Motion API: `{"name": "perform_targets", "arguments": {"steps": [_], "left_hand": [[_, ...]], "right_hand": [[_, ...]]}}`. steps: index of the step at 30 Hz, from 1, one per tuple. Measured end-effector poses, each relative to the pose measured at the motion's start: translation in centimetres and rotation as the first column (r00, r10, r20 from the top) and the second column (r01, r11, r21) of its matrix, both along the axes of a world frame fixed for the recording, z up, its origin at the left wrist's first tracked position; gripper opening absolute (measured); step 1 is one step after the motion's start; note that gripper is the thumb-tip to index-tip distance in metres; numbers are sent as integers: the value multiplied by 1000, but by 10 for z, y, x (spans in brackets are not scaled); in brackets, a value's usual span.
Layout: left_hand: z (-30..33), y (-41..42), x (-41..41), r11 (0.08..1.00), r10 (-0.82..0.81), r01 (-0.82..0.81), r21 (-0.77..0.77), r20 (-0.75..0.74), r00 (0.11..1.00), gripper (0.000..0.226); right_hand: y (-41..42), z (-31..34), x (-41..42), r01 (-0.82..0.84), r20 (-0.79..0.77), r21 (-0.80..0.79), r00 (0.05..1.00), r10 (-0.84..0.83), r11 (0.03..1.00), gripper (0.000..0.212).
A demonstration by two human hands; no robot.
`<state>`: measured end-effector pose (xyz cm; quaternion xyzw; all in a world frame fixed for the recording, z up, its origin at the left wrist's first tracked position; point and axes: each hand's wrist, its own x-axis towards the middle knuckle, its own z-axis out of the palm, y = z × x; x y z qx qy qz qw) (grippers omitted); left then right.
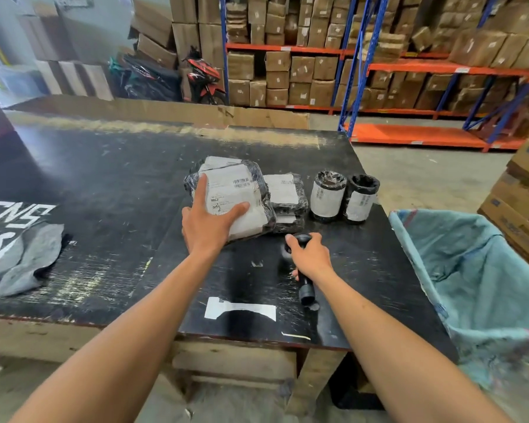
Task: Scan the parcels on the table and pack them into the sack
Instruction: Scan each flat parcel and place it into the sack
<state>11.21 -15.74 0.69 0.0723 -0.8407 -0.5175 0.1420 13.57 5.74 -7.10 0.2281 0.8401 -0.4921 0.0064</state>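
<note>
Topmost flat parcel, black wrap with a white label, lying on a small stack near the middle of the black table. Covered at its near left corner by the left hand: fingers straight and spread, forefinger along the left edge, thumb splayed across the label, palm flat on the wrap. Just right of it, a lower stack of flat parcels, touching the first. Further right, two upright cylindrical parcels, side by side and close together, near the table's right edge.

Nearer the body, the right hand, fingers curled round the handle of a black scanner, head toward the parcels, butt end pointing back at the wearer. Slightly blurred; contact with the table cannot be told.

Beyond the table's right edge, the open mouth of a teal sack, lower than the tabletop. Bare table surface in front of the hands and across the whole left half. At the far left, a grey cloth draped on the tabletop. Behind, racks of cardboard boxes.
</note>
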Motion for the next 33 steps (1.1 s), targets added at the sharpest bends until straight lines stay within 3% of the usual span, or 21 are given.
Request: {"name": "perform_targets", "arguments": {"steps": [2,8,11,16,21,27,31,33], "left_hand": [[-3,-5,3,1000,-15,15,-19,-11,1000,108],[-9,0,8,999,-51,50,-21,-30,998,109],[-9,15,7,997,-80,79,-4,-39,996,108],[-9,72,3,979,-201,201,18,-23,979,110],[-12,155,4,926,-369,372,64,-48,928,110],[-19,272,-8,803,-589,588,91,-25,808,99],[-39,344,-21,692,-712,695,194,24,702,99],[-50,379,-27,697,-708,686,210,52,704,96]], "right_hand": [[-4,-16,-7,-27,64,73,998,22,997,89],[-8,-6,2,-102,190,253,980,54,962,80],[6,11,6,-102,125,306,990,67,946,90],[57,43,8,6,-265,-72,964,-25,997,70],[118,72,11,-83,-435,-67,899,46,994,56],[227,51,16,-34,-429,75,901,63,997,65],[316,37,23,18,-407,-18,913,-24,1000,65],[355,25,26,44,-415,-96,906,-80,994,64]]}}
